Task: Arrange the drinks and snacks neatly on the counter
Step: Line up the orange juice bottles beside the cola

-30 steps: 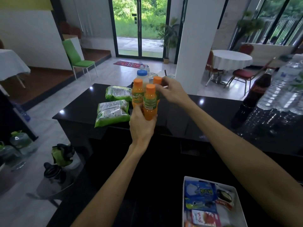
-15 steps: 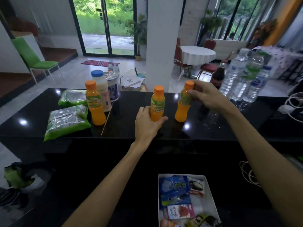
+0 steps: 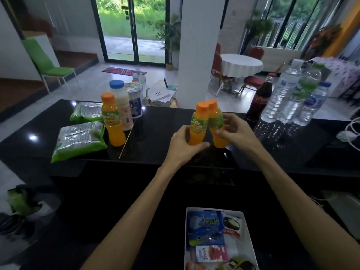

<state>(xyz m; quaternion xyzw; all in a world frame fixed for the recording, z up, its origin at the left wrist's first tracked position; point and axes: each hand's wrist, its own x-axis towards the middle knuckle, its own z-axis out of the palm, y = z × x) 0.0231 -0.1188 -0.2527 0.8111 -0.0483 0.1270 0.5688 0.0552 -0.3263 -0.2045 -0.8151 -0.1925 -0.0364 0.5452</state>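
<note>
Two small orange juice bottles stand side by side, touching, at the middle of the black counter [image 3: 292, 145]. My left hand [image 3: 181, 147] grips the nearer juice bottle [image 3: 197, 123] low on its body. My right hand [image 3: 235, 131] holds the farther juice bottle [image 3: 215, 117] by its label. A third orange juice bottle [image 3: 112, 119] stands alone to the left, beside a white milk bottle [image 3: 121, 106] with a blue cap and a foil-topped cup [image 3: 135, 100]. Two green snack bags [image 3: 78, 139] [image 3: 85, 112] lie at the left end.
A dark cola bottle [image 3: 259, 102] and three clear water bottles [image 3: 292, 94] stand at the counter's right. White cables [image 3: 348, 131] lie at the far right edge. Below the counter, a white tray [image 3: 247, 230] holds several snack packets. A white pillar [image 3: 198, 51] rises behind the counter.
My hands have brought the two orange juice bottles together; half a second ago they stood apart. One second ago both were still grouped with the third bottle at the left.
</note>
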